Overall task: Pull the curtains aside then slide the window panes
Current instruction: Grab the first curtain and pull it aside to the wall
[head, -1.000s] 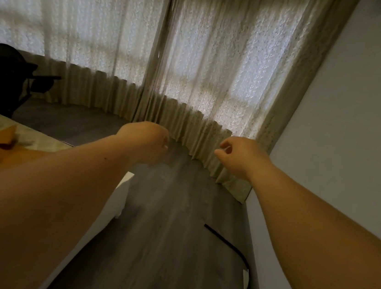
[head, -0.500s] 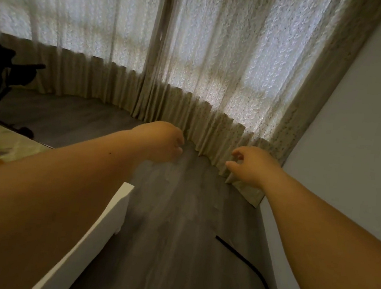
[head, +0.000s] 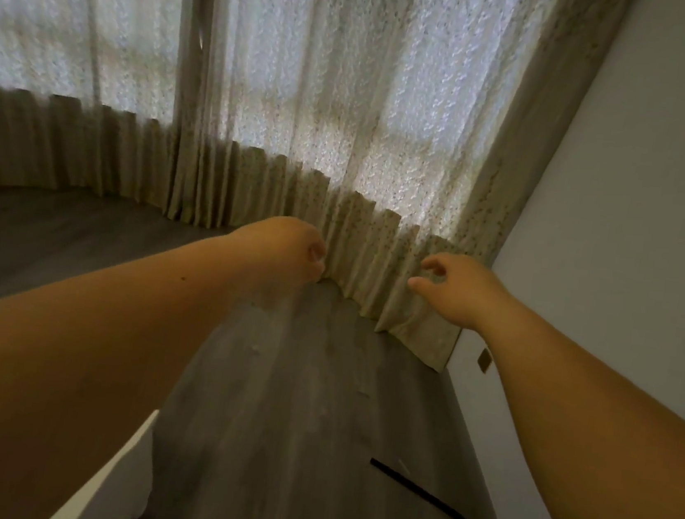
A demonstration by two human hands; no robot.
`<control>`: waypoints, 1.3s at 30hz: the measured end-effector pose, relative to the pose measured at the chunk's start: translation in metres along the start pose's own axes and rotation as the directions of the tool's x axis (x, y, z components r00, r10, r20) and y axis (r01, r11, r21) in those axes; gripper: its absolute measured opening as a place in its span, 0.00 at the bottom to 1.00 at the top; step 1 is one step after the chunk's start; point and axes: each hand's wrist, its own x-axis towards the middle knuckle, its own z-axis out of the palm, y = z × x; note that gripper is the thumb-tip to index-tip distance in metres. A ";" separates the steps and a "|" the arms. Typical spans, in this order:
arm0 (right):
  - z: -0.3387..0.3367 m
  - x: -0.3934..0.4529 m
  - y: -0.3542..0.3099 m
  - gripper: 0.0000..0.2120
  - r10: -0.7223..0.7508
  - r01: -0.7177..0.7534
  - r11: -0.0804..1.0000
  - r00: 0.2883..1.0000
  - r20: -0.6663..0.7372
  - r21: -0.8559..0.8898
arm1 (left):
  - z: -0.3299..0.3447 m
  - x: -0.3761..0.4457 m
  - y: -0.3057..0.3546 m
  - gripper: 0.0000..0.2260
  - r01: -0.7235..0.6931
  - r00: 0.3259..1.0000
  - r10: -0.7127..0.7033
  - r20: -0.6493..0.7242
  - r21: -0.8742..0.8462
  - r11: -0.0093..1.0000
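Two beige patterned curtains hang closed across the window, meeting at a seam left of centre: the right curtain (head: 350,109) and the left curtain (head: 77,54). Light from the window panes glows through the fabric; the panes themselves are hidden behind it. My left hand (head: 290,253) is curled into a loose fist, held out short of the right curtain's lower folds and holding nothing. My right hand (head: 454,286) reaches toward the same curtain near its right edge, fingers apart and slightly bent, not touching the cloth.
A grey wall (head: 640,209) closes in on the right, with a small outlet plate (head: 483,360) low down. A black cable (head: 431,503) lies on the dark wood floor (head: 295,383). A white furniture edge (head: 111,476) stands at lower left.
I have moved closer to the curtains; the bed and dark chair on the left have left the view. My right hand's fingers have spread apart as both hands reach forward.
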 end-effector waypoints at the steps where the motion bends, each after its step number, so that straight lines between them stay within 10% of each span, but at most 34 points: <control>1: 0.001 0.026 0.007 0.25 -0.010 0.010 1.000 1.000 -0.004 0.020 | 0.004 0.027 -0.001 0.13 0.008 1.000 -0.008 0.002 0.009 1.000; 16: 0.041 0.376 -0.054 0.25 -0.332 0.321 0.934 0.942 0.051 0.154 | -0.003 0.280 -0.159 0.16 0.340 0.932 -0.346 -0.110 -0.064 0.938; 39: 0.149 0.860 -0.135 0.25 -0.239 0.239 0.967 0.971 -0.014 0.091 | -0.030 0.715 -0.437 0.16 0.268 0.956 -0.281 -0.088 -0.130 0.955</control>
